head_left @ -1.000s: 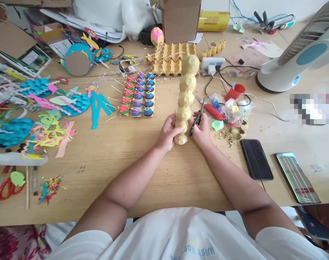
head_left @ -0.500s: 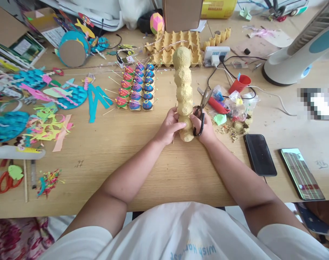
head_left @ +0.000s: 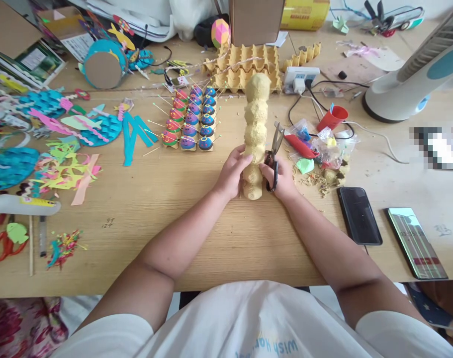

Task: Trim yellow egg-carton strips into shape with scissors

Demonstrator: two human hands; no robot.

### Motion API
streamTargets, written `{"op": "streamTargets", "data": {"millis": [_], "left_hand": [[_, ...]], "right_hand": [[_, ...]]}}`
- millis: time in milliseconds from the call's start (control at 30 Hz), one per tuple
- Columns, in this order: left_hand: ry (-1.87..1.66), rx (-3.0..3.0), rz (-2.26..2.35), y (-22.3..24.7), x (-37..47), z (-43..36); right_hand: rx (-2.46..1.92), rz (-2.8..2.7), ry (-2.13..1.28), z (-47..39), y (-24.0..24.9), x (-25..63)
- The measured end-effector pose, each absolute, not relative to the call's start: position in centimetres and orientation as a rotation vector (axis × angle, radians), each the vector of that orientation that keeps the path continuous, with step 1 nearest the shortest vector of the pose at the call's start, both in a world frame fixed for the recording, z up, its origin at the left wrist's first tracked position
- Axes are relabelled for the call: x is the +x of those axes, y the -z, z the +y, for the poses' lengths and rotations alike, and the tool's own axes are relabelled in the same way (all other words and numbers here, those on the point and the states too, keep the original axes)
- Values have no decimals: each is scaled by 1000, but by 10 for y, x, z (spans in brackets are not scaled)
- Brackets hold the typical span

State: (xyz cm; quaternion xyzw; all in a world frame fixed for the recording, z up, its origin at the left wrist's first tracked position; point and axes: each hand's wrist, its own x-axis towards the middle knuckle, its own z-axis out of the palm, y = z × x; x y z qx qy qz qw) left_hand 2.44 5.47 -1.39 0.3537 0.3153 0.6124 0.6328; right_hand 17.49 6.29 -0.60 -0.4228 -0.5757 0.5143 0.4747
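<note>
A long strip of egg carton cups, pale yellow and bumpy, stands out in front of me, its near end towards my body. My left hand grips its left side near the lower cups, thumb on top. From the right, my right hand steadies the same strip with its thumb and also holds black-handled scissors. The scissor blades point away from me and look slightly parted, not touching the strip. Three rows of painted egg carton caterpillars, red, purple and blue with pin-like feelers, sit to the left.
Behind lie an uncut egg tray and a power strip with cables. On the right are a red cup, carton scraps, a black phone and a lit phone. Paper cuttings and a glue bottle lie left.
The carton strip has come slightly nearer to me in both hands, and its surface facing me has tilted or turned a little. The scissors stay in my right hand. The view has shifted slightly.
</note>
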Motion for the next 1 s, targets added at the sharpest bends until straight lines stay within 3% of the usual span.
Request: {"op": "streamTargets", "data": {"millis": [500, 1000], "left_hand": [[-1399, 745, 664, 5, 22, 49], [-1377, 785, 706, 9, 18, 49]], "right_hand": [[-1234, -1689, -488, 82, 29, 183], [-1267, -1753, -365, 78, 22, 182]]}}
